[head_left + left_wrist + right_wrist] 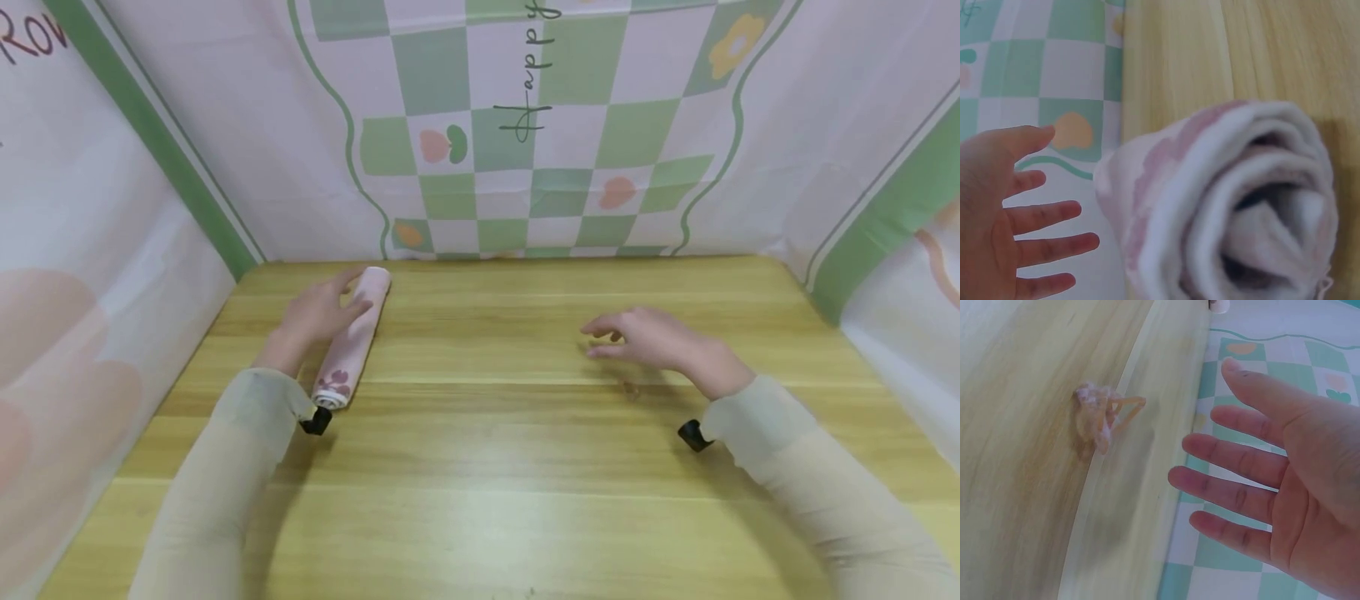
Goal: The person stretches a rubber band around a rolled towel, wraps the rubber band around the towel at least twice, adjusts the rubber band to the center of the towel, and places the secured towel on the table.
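Observation:
A pink towel (352,343) with darker flower prints lies rolled up on the left of the table. Its spiral end, with white inner layers (1254,206), fills much of the left wrist view. Beside the roll is my left hand (318,310), its thumb overlapping the towel in the head view; the left wrist view shows those fingers spread and holding nothing. My right hand (648,337) hovers over the table's right half with fingers extended and palm bare (1279,481). Below it on the wood sits a small pinkish, clip-like thing (1094,415) with thin orange prongs.
The wooden table (480,467) runs back to a hanging cloth (570,137) with green checks and fruit prints. Similar cloth walls stand at the left (67,217) and right (922,350). A black wrist camera (318,421) juts from the left cuff, another (693,435) from the right.

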`<control>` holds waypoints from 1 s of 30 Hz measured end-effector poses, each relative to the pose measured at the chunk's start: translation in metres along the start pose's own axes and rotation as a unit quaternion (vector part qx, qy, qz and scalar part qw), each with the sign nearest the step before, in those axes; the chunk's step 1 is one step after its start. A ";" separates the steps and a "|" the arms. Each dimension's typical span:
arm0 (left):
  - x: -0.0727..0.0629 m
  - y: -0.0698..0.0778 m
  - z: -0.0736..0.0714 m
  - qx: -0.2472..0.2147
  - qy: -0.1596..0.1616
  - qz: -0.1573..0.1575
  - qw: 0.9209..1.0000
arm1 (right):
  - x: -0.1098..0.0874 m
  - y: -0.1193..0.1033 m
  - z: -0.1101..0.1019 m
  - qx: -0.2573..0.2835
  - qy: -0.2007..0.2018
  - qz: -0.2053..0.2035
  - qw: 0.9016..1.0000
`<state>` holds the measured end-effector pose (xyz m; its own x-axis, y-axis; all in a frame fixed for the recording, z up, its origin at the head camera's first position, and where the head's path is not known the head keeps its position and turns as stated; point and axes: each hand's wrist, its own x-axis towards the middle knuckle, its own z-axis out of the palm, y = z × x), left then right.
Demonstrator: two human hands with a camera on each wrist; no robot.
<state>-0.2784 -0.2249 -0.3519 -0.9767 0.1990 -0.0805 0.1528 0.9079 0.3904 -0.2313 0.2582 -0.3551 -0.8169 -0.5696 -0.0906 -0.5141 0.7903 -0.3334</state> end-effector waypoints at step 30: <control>-0.006 -0.006 0.001 -0.098 -0.056 -0.060 0.992 | -0.006 0.007 -0.002 0.061 -0.073 0.002 0.995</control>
<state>-0.2731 -0.2307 -0.3549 -0.9616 0.1427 -0.2345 -0.0075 0.8403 0.5421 -0.2303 0.2674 -0.3549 -0.7672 -0.6009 -0.2245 -0.4688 0.7642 -0.4430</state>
